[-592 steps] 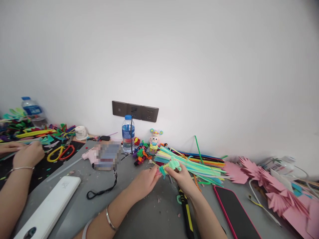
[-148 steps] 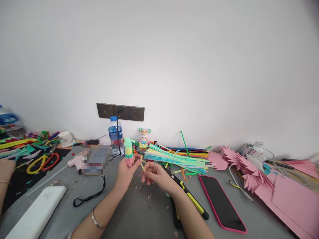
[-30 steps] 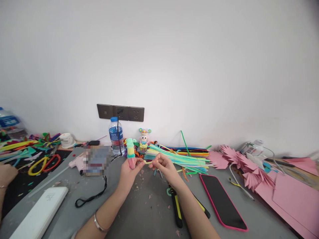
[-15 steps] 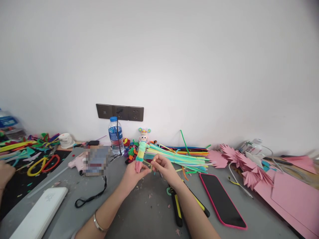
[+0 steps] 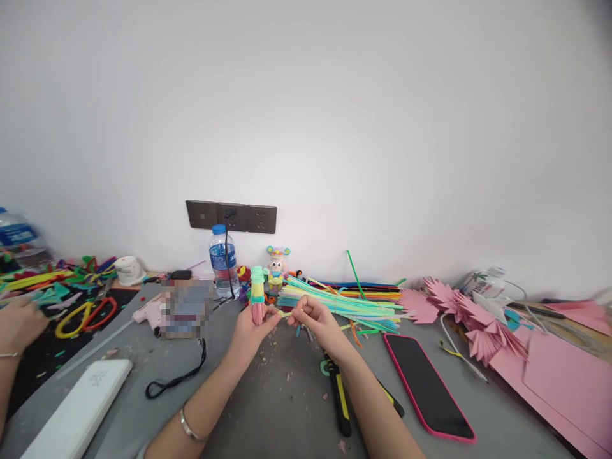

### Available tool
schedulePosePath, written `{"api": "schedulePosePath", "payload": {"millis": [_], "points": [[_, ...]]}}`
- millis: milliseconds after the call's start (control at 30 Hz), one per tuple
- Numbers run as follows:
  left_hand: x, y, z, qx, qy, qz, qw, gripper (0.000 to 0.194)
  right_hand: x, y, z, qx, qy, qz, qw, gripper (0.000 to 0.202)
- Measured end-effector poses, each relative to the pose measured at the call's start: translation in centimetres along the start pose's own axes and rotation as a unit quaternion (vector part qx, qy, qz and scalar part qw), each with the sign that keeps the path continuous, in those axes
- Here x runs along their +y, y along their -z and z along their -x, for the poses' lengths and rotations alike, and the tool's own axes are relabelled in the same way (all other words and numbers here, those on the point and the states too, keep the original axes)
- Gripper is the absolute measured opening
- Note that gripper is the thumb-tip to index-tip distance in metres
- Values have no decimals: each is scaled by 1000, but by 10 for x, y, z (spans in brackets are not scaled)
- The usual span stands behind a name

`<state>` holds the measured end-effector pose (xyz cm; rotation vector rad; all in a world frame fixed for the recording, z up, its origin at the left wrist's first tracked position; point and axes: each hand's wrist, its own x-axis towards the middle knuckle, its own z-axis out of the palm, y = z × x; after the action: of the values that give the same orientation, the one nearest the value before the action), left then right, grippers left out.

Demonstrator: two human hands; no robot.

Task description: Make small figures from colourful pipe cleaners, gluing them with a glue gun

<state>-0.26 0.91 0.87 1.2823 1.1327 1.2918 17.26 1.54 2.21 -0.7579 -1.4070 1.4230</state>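
Observation:
My left hand point(image 5: 252, 333) is closed around the pink lower end of a pipe-cleaner figure point(image 5: 257, 290), banded in mint green, yellow and teal and standing nearly upright. A short pale-yellow pipe cleaner point(image 5: 284, 314) stretches between its thumb and the fingertips of my right hand point(image 5: 310, 317), which are pinched on it. Behind the banded piece a small doll point(image 5: 276, 268) with big eyes and round blue-yellow ears stands against the wall. A bundle of pastel pipe cleaners point(image 5: 342, 303) lies just beyond my right hand. Yellow-and-black pliers point(image 5: 340, 398) rest partly under my right forearm.
A water bottle point(image 5: 223, 261) stands below the wall sockets point(image 5: 231, 217). At right are a pink-edged phone point(image 5: 429, 386) and folded pink paper point(image 5: 495, 341). A white box-like device point(image 5: 79, 408), scissors point(image 5: 86, 319) and another person's hand point(image 5: 21, 325) are at left.
My left hand has shifted left with the banded figure, so the doll behind shows more fully. The yellow strand between my hands lies flatter. The other person's hand has moved further into view.

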Motion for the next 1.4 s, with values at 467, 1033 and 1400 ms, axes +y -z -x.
{"api": "schedulePosePath", "payload": {"millis": [467, 1033, 1400], "points": [[-3, -1, 3, -43, -1, -112, 993, 21, 5, 2, -1, 20, -7, 10, 1000, 32], [-5, 2, 2, 5, -52, -143, 988, 29, 1, 1, -2, 43, -27, -10, 999, 35], [-2, 0, 7, -70, -65, -161, 982, 30, 9, 13, -6, 172, 5, -85, 981, 36]]}}
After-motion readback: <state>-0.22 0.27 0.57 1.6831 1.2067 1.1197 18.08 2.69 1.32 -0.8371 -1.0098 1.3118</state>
